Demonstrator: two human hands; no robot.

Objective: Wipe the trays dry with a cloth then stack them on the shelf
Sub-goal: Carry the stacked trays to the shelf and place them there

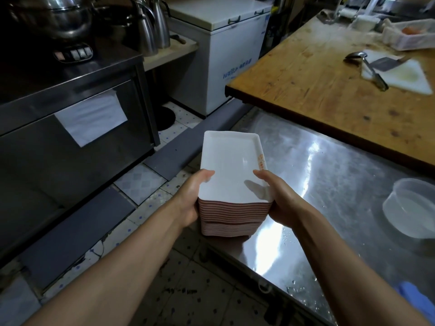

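Both hands clasp a tall stack of trays (231,175) at the near corner of a steel counter (329,175).

I see my left hand (191,198) wrapped round the stack's left side, thumb curled over the top tray's rim, and my right hand (281,200) gripping the right side likewise, thumb on the white top face; the remaining fingers are hidden behind the stack. The pile, white on top with pinkish edges, seems to rest at the counter's corner, though I cannot tell if it is lifted. Right of my right fingers the steel is wet and glaring, with a clear plastic tub (410,208) on it. Beyond my fingertips a wooden table (317,90) overhangs the counter, carrying a white chopping board (407,76) and a ladle (364,67). Left of my left fingers stand a dark steel cabinet (70,128), a white chest freezer (219,55) and tiled floor (138,180).
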